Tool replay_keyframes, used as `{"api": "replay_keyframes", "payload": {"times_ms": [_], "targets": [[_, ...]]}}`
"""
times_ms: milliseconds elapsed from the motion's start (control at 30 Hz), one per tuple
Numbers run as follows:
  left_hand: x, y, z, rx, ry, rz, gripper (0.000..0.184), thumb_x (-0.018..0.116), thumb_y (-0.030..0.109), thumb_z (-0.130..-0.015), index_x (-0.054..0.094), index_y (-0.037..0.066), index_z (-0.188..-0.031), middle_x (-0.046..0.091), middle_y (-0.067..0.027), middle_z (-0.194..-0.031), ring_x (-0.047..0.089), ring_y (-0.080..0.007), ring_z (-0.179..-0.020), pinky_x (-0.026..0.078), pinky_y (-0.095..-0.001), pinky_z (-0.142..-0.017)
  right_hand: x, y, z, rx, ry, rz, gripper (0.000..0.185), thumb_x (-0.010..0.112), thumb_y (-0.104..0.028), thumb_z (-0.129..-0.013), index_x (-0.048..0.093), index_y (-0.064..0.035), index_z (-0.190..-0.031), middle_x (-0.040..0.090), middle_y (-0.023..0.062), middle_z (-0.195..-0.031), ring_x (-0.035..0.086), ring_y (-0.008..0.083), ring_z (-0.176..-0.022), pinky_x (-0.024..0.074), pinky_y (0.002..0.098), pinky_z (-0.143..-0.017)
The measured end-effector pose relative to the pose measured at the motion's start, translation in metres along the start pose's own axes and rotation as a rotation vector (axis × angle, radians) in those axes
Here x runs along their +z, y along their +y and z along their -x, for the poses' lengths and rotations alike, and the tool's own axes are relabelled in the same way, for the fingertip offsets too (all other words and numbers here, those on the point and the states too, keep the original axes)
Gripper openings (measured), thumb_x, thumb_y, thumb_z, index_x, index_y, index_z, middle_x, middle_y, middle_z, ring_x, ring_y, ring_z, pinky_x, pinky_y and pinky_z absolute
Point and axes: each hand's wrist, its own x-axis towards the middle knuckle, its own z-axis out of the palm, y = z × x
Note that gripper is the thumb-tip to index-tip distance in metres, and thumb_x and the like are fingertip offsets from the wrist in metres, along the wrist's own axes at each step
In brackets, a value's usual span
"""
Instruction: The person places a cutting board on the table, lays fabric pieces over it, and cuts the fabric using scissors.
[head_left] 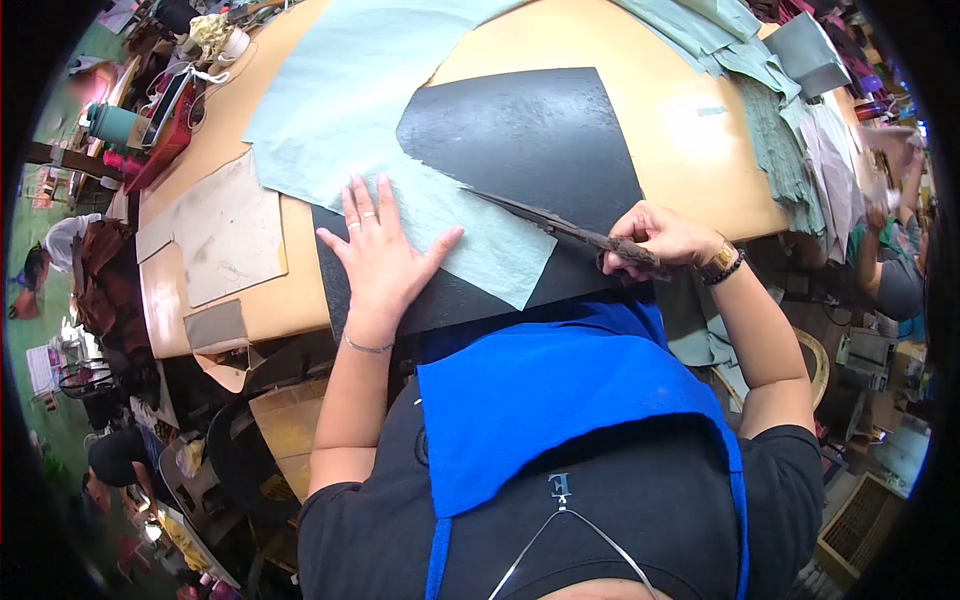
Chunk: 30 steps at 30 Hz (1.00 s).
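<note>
A large pale blue-green sheet [330, 90], which looks like thin leather, lies across the table and over a black board [530, 125]. My left hand [385, 245] rests flat on the sheet near its front edge, fingers spread. Dark, worn scissors [575, 230] are gripped in my right hand [660, 240]. Their blades point left and lie along the edge of the sheet, above the black board. Whether the blades are apart is hard to make out. The sheet's near corner hangs close to my blue apron [560, 390].
A grey-beige card template [225, 235] lies at the left of the yellow table [690, 130]. Stacked blue-green pieces [775, 150] hang at the right edge. A teal cup [115, 127] and a red case [165, 145] stand far left. Other people work at both sides.
</note>
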Motion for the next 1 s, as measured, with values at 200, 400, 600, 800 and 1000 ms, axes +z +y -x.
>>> {"api": "replay_keyframes", "payload": {"times_ms": [200, 400, 600, 800, 1000], "targets": [[-0.001, -0.001, -0.001, 0.0, -0.021, 0.035, 0.113, 0.055, 0.079, -0.067, 0.023, 0.004, -0.146, 0.015, -0.0233, -0.152, 0.015, -0.0367, -0.141, 0.012, -0.0736, -0.1, 0.005, -0.02, -0.017, -0.042, -0.026, 0.028, 0.028, 0.07, -0.028, -0.083, 0.07, 0.0004, -0.085, 0.063, 0.0012, -0.066, 0.057, 0.0061, -0.056, 0.0462, 0.0203, -0.051], [-0.001, -0.001, 0.001, -0.017, -0.02, 0.025, 0.114, 0.056, 0.079, -0.066, 0.024, 0.003, -0.145, 0.016, -0.0241, -0.151, 0.016, -0.0369, -0.141, 0.013, -0.0749, -0.098, 0.0, -0.013, -0.01, -0.056, -0.027, 0.062, 0.027, 0.07, -0.027, -0.083, 0.07, 0.0003, -0.087, 0.064, 0.0013, -0.067, 0.057, 0.0061, -0.056, 0.0465, 0.0198, -0.051], [-0.001, 0.0, 0.004, 0.009, -0.024, 0.036, 0.117, 0.052, 0.082, -0.065, 0.022, 0.002, -0.145, 0.015, -0.0266, -0.151, 0.014, -0.0384, -0.141, 0.011, -0.0756, -0.098, 0.002, -0.024, -0.018, -0.01, -0.039, 0.104, 0.028, 0.069, -0.027, -0.084, 0.07, 0.0001, -0.089, 0.063, 0.0015, -0.067, 0.057, 0.0066, -0.055, 0.0467, 0.02, -0.051], [-0.002, 0.003, 0.009, -0.002, -0.01, 0.049, 0.115, 0.058, 0.078, -0.065, 0.023, 0.003, -0.145, 0.016, -0.0247, -0.151, 0.016, -0.038, -0.141, 0.013, -0.0749, -0.098, 0.003, -0.025, -0.027, -0.056, -0.061, 0.099, 0.029, 0.068, -0.028, -0.084, 0.07, 0.0002, -0.09, 0.063, 0.0018, -0.067, 0.058, 0.0071, -0.056, 0.0472, 0.0202, -0.052], [-0.001, 0.003, 0.011, 0.017, -0.019, 0.038, 0.118, 0.053, 0.082, -0.065, 0.022, 0.001, -0.145, 0.015, -0.0269, -0.15, 0.014, -0.039, -0.141, 0.011, -0.0763, -0.097, 0.0, -0.019, -0.017, -0.051, -0.055, 0.115, 0.029, 0.068, -0.028, -0.085, 0.071, -0.0004, -0.09, 0.064, 0.0019, -0.068, 0.058, 0.0069, -0.056, 0.0469, 0.0201, -0.051]]}}
